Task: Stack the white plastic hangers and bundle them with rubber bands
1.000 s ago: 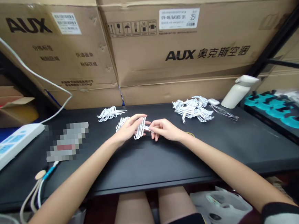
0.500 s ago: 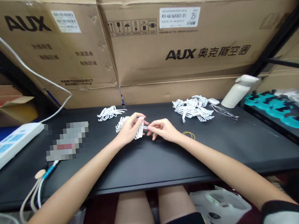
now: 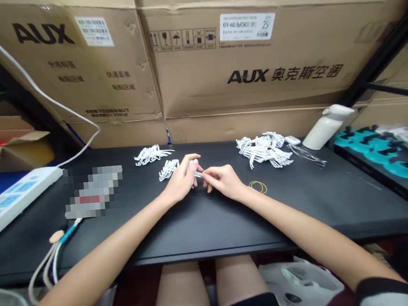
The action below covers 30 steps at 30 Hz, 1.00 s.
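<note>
My left hand [image 3: 182,179] is closed around a bundle of thin white bent strands, now mostly hidden behind the palm and fingers. A short light end of the bundle [image 3: 197,174] sticks out toward the right. My right hand [image 3: 224,179] pinches that end between thumb and fingertips. Just behind the left wrist lies a small pile of the same white strands [image 3: 169,169], and a second pile [image 3: 153,154] sits farther back. At the back right is a larger heap of white strands [image 3: 263,150]. A yellow rubber band [image 3: 258,187] lies by my right forearm.
A white bottle [image 3: 327,127], glasses [image 3: 308,156] and a small white case [image 3: 292,140] stand or lie at the back right. Teal and black pieces [image 3: 376,151] fill the right side. A power strip [image 3: 23,195] and a blurred-out flat object [image 3: 94,192] are left. Cartons [image 3: 249,102] wall the back.
My left hand has turned, so the bundle that hung visibly below its fingers is now mostly hidden. The right hand stays at the bundle's end. The view has shifted slightly.
</note>
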{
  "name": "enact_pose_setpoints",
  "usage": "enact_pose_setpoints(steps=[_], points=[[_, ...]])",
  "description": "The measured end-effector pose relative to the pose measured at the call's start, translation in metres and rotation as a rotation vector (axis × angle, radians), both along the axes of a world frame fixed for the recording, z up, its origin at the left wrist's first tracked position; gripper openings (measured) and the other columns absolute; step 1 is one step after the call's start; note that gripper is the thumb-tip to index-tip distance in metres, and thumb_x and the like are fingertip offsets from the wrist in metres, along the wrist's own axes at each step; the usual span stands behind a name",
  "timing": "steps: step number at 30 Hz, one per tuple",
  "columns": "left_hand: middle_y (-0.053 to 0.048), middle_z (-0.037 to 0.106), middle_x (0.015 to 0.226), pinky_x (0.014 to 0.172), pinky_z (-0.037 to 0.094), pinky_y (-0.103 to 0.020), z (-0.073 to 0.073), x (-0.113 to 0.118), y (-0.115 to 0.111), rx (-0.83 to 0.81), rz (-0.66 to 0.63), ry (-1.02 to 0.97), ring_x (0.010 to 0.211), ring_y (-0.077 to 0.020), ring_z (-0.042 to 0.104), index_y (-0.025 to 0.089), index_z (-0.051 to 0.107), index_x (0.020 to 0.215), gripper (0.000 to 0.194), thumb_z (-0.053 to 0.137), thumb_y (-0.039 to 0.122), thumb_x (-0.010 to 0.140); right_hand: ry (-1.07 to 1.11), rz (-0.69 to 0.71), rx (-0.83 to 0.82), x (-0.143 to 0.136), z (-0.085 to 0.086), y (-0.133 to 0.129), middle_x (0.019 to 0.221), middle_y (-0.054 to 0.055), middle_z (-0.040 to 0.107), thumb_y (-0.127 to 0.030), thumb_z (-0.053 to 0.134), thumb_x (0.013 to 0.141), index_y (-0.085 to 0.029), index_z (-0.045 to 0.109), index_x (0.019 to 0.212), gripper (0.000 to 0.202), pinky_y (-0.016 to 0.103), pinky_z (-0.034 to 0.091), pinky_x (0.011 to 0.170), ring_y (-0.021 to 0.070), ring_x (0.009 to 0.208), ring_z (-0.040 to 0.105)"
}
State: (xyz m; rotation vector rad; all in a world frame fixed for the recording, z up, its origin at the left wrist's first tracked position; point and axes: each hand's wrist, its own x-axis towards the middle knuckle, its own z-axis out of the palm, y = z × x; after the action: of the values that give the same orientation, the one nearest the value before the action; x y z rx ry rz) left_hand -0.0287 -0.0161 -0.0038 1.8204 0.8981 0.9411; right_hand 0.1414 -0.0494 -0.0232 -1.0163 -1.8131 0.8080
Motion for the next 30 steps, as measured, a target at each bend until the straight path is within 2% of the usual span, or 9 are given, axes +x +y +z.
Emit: enact_pose_setpoints(steps=[3,6,9,12,16,18,20,25,30], points=[[-0.001,0.059,0.08,0.051,0.043,-0.021,0.0,0.001,-0.004,0.17,0.072,0.12,0.051,-0.0087,0.05,0.022,0.052,0.112,0.034,0.034,0.044,0.095,-0.045,-0.009,0.072,-0.005,0.0,-0.003,0.065,0.001,0.066,-0.042,0.049,0.091,-0.018,0.064,0.075,0.033,0.025,0.051,0.061,0.0125,0.052,0.063],[0.001,0.055,0.072,0.053,0.042,-0.022,0.002,-0.002,-0.002,0.242,0.067,0.16,0.053,-0.0098,0.05,0.02,0.053,0.101,0.031,0.031,0.04,0.096,-0.02,0.002,0.064,-0.007,0.0,-0.003,0.066,0.002,0.066,-0.044,0.05,0.09,-0.017,0.065,0.079,0.032,0.025,0.051,0.06,0.0129,0.052,0.064],[0.003,0.051,0.067,0.05,0.04,-0.021,0.007,-0.01,0.007,0.238,0.083,0.11,0.05,-0.009,0.048,0.02,0.053,0.1,0.028,0.033,0.039,0.095,0.102,-0.016,-0.041,-0.008,-0.001,0.003,0.068,0.003,0.066,-0.05,0.043,0.092,-0.016,0.063,0.091,0.04,0.025,0.051,0.057,0.0131,0.052,0.063],[0.005,0.045,0.062,0.041,0.034,-0.019,0.015,-0.021,0.021,0.15,0.155,-0.058,0.041,-0.0072,0.042,0.021,0.052,0.105,0.026,0.035,0.038,0.094,0.178,-0.098,-0.128,-0.008,-0.005,0.017,0.072,0.004,0.066,-0.052,0.035,0.094,-0.015,0.059,0.101,0.044,0.025,0.049,0.052,0.013,0.052,0.062],[0.004,0.047,0.065,0.033,0.03,-0.018,0.022,-0.033,0.037,0.009,0.231,-0.165,0.035,-0.0054,0.04,0.021,0.051,0.115,0.029,0.039,0.034,0.092,-0.162,-0.147,0.018,-0.014,-0.012,0.042,0.083,0.005,0.066,-0.032,0.054,0.088,-0.015,0.063,0.089,0.019,0.025,0.048,0.065,0.0123,0.064,0.061],[0.004,0.049,0.067,0.032,0.03,-0.018,0.021,-0.037,0.042,-0.024,0.242,-0.153,0.034,-0.0053,0.04,0.021,0.051,0.117,0.031,0.04,0.033,0.091,-0.329,-0.161,0.118,-0.021,-0.015,0.055,0.086,0.005,0.065,-0.025,0.058,0.084,-0.015,0.065,0.088,0.012,0.026,0.046,0.068,0.0115,0.065,0.057],[0.003,0.052,0.069,0.031,0.029,-0.019,0.019,-0.04,0.045,-0.038,0.242,-0.099,0.033,-0.0053,0.041,0.021,0.053,0.116,0.031,0.041,0.033,0.091,-0.437,-0.17,0.144,-0.027,-0.016,0.065,0.086,0.005,0.063,-0.021,0.059,0.083,-0.015,0.067,0.085,0.01,0.025,0.045,0.069,0.0112,0.066,0.055],[0.001,0.057,0.072,0.033,0.03,-0.019,0.015,-0.043,0.047,-0.006,0.24,0.07,0.034,-0.0055,0.042,0.019,0.055,0.112,0.031,0.039,0.035,0.091,-0.589,-0.154,0.098,-0.025,-0.007,0.071,0.08,0.006,0.065,-0.007,0.057,0.079,-0.014,0.068,0.077,0.013,0.024,0.044,0.069,0.0133,0.07,0.057],[0.002,0.053,0.071,0.038,0.034,-0.021,0.012,-0.038,0.041,0.04,0.213,0.116,0.037,-0.0065,0.044,0.019,0.055,0.1,0.026,0.036,0.036,0.091,-0.601,-0.165,-0.09,0.013,0.01,0.056,0.068,0.005,0.066,-0.004,0.057,0.074,-0.014,0.064,0.066,0.014,0.024,0.045,0.063,0.014,0.064,0.06]])
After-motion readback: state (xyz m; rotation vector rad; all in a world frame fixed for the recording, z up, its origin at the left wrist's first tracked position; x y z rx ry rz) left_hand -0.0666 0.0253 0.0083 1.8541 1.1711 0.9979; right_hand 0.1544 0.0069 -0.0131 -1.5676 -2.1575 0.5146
